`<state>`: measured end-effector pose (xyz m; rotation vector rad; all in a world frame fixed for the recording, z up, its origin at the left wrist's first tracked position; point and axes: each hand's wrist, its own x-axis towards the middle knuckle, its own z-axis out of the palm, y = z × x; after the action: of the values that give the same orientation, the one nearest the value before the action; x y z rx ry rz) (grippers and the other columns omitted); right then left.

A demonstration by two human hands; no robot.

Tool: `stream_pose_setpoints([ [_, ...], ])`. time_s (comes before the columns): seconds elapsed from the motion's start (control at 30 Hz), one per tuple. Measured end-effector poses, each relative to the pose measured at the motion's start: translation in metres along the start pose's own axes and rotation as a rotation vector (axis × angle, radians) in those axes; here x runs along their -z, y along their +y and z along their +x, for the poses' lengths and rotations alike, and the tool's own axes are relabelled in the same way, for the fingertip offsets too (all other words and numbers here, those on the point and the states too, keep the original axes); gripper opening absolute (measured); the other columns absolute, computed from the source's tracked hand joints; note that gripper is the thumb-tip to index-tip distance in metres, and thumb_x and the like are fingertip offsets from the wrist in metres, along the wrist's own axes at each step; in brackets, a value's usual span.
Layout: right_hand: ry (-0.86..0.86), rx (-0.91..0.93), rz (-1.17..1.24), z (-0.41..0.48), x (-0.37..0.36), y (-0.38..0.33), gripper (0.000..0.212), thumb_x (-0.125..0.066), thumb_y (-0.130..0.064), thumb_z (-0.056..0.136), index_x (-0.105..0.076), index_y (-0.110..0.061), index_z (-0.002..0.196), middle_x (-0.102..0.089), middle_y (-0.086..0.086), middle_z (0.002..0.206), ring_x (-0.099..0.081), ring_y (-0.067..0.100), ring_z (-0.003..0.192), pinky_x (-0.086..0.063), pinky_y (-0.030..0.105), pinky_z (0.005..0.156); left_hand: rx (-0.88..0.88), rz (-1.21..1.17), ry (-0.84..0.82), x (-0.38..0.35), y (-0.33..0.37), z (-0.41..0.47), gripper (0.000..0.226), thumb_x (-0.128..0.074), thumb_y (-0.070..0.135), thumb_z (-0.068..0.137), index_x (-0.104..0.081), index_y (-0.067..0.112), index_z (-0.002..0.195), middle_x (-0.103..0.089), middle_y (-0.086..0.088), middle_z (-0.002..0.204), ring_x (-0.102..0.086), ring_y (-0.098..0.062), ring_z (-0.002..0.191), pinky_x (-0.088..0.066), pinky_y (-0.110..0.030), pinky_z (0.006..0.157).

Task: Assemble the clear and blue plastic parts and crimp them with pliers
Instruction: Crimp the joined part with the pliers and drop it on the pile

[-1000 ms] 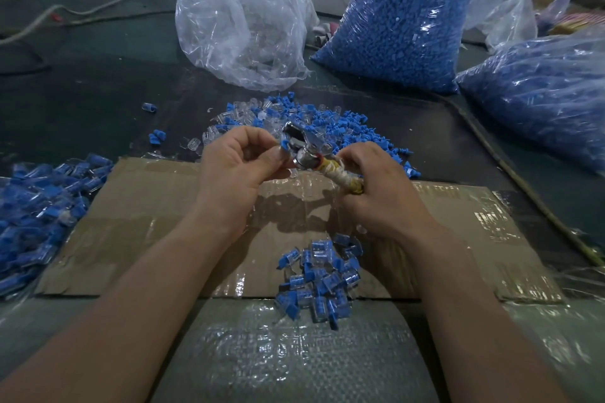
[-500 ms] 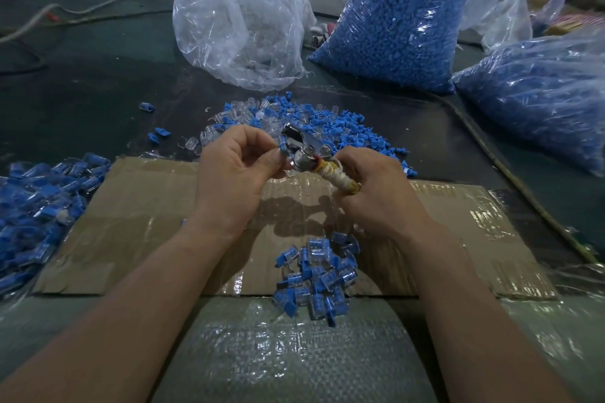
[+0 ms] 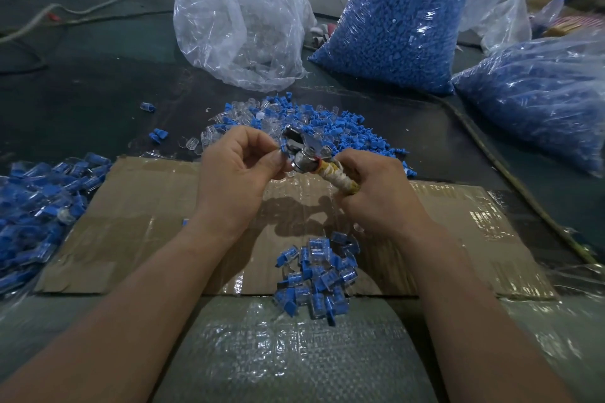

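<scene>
Two hands meet: left hand (image 3: 235,170) pinches the part (image 3: 283,144) at the nose of the pliers (image 3: 306,154), ten o'clock from the right hand (image 3: 376,193) clamping their handles.

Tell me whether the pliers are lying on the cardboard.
No, the right hand grips the pliers by their wrapped handles, above the cardboard.

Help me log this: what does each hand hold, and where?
Right hand grips the pliers by their wrapped handles; left hand pinches a small blue part at the jaws.
</scene>
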<state>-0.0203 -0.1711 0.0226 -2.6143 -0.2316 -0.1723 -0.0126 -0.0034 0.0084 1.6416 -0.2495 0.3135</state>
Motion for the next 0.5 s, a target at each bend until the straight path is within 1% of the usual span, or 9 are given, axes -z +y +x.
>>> stream_pose_setpoints([
  [0.1,0.011,0.007,-0.027,0.0,-0.001,0.0,0.021,-0.064,-0.006,0.071,-0.059,-0.018,0.088,-0.054,-0.006,0.077,-0.05,0.013,0.077,-0.042,0.029,0.067,-0.003,0.019,0.002,0.001,0.0,0.0,0.027,-0.062,-0.005,0.081,-0.054,0.019,0.074,-0.06,0.005,0.069,-0.062,0.001,0.058,-0.05,-0.012,0.059],
  [0.2,0.049,0.038,-0.047,-0.001,-0.001,0.002,0.021,-0.064,-0.006,0.071,-0.054,-0.022,0.081,-0.048,-0.013,0.071,-0.045,0.007,0.07,-0.034,0.023,0.06,-0.006,0.022,0.002,0.002,0.001,0.0,0.026,-0.062,-0.004,0.081,-0.054,0.019,0.074,-0.06,0.003,0.071,-0.062,0.0,0.059,-0.051,-0.012,0.06],
  [0.23,0.053,0.049,-0.049,-0.001,-0.002,0.002,0.023,-0.064,-0.007,0.071,-0.053,-0.024,0.081,-0.047,-0.014,0.071,-0.044,0.006,0.069,-0.032,0.02,0.06,-0.007,0.018,0.008,0.002,0.001,0.0,0.026,-0.062,-0.005,0.081,-0.054,0.019,0.074,-0.06,0.003,0.071,-0.062,0.0,0.059,-0.051,-0.012,0.06],
  [0.33,0.04,0.056,-0.058,0.001,-0.005,0.005,0.024,-0.065,-0.008,0.073,-0.053,-0.024,0.087,-0.045,-0.012,0.077,-0.042,0.009,0.077,-0.029,0.015,0.064,0.002,0.016,0.013,0.001,0.0,0.0,0.026,-0.062,-0.006,0.081,-0.055,0.018,0.074,-0.061,0.002,0.069,-0.062,0.0,0.058,-0.05,-0.012,0.059],
  [0.37,0.04,0.054,-0.052,0.002,-0.006,0.007,0.024,-0.065,-0.009,0.074,-0.055,-0.022,0.091,-0.045,-0.011,0.081,-0.042,0.009,0.08,-0.03,0.015,0.065,0.006,0.012,0.013,0.0,0.001,0.0,0.025,-0.062,-0.006,0.082,-0.055,0.017,0.074,-0.061,0.002,0.069,-0.062,0.0,0.058,-0.049,-0.011,0.058],
  [0.43,0.047,0.059,-0.036,0.003,-0.006,0.011,0.027,-0.064,-0.01,0.074,-0.058,-0.017,0.099,-0.047,-0.008,0.09,-0.043,0.009,0.087,-0.031,0.02,0.069,0.016,-0.011,0.017,0.0,0.001,0.0,0.022,-0.06,-0.006,0.082,-0.056,0.015,0.076,-0.062,0.003,0.069,-0.063,0.0,0.059,-0.049,-0.01,0.058],
  [0.5,0.075,0.059,-0.04,0.004,-0.005,0.018,0.029,-0.064,-0.009,0.074,-0.058,-0.015,0.102,-0.047,-0.008,0.094,-0.043,0.009,0.091,-0.03,0.022,0.074,0.041,-0.056,0.045,0.002,0.001,0.001,0.019,-0.059,-0.005,0.083,-0.057,0.013,0.078,-0.063,0.002,0.07,-0.065,-0.003,0.062,-0.05,-0.012,0.058],
])
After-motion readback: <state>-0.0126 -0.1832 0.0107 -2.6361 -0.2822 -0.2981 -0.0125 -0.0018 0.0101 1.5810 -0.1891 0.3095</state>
